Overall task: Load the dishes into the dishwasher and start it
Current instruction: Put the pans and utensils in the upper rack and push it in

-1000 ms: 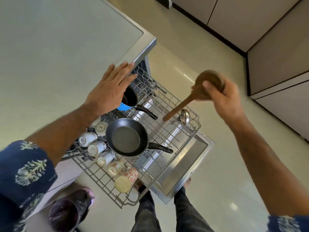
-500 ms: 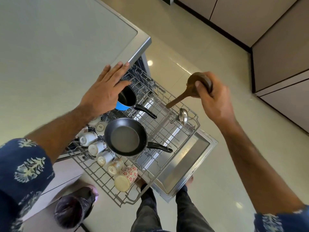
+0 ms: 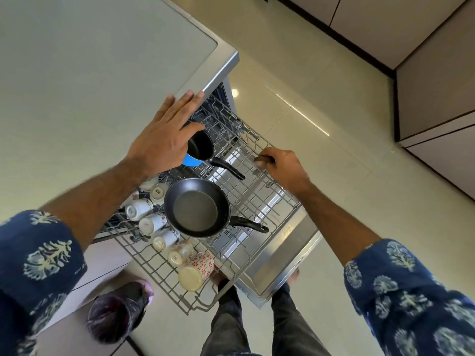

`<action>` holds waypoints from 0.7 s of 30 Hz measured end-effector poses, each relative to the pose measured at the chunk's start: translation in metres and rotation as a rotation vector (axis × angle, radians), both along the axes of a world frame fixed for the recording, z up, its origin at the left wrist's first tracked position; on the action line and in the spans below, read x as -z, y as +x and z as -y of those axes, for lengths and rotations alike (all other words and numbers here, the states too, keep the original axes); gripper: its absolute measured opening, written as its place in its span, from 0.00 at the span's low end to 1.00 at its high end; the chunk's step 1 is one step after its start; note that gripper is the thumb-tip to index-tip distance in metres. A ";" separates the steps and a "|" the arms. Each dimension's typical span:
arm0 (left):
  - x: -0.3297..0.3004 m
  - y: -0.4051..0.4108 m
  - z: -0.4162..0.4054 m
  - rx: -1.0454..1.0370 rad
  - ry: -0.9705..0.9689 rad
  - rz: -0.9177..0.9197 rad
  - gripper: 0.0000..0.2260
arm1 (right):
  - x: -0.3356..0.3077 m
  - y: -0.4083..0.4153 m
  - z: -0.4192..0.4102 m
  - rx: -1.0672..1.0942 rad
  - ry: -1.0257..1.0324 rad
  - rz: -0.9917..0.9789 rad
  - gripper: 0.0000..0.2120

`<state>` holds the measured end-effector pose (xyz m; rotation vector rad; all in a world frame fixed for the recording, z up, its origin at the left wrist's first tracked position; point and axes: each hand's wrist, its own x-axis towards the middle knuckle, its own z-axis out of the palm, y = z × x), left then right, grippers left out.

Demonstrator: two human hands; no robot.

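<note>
The left hand (image 3: pixel 164 140) lay flat with fingers straight at the counter (image 3: pixel 102 86) edge, above the blue pot (image 3: pixel 199 150), holding nothing. The right hand (image 3: pixel 281 167) was curled down at the far side of the pulled-out rack (image 3: pixel 164 283), fingers closed round something dark at the wires; what it held could not be told. In the rack sat the pot at the back, its black handle pointing right, and a black pan (image 3: pixel 196 209) in the middle, handle toward the open door (image 3: pixel 280 263). A row of cups (image 3: pixel 151 222) lay on their sides along the left, ending in a red-patterned mug (image 3: pixel 196 271) nearest the person. A dark bin (image 3: pixel 117 312) stood on the floor beside the rack.
</note>
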<state>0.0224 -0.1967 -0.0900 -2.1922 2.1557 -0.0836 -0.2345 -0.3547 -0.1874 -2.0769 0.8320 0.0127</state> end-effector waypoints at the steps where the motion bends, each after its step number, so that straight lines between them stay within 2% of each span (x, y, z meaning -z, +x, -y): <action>1: 0.000 0.000 0.000 -0.003 0.001 -0.009 0.20 | 0.002 0.002 0.003 -0.011 0.001 -0.048 0.12; 5: 0.002 0.001 0.000 0.003 -0.014 -0.029 0.20 | -0.007 0.002 0.012 0.007 0.033 -0.104 0.20; 11: 0.001 0.001 -0.001 0.025 -0.034 -0.062 0.20 | -0.039 -0.040 -0.004 0.037 -0.045 -0.009 0.17; 14: -0.008 -0.001 -0.003 0.018 0.019 -0.071 0.22 | -0.071 -0.063 -0.019 -0.023 -0.072 -0.003 0.15; 18: -0.022 -0.019 -0.002 -0.110 0.138 -0.073 0.34 | -0.107 -0.080 -0.033 -0.126 -0.098 -0.085 0.23; 21: -0.038 -0.073 -0.022 -0.278 0.104 -0.131 0.36 | -0.132 -0.087 -0.042 -0.231 -0.141 -0.100 0.24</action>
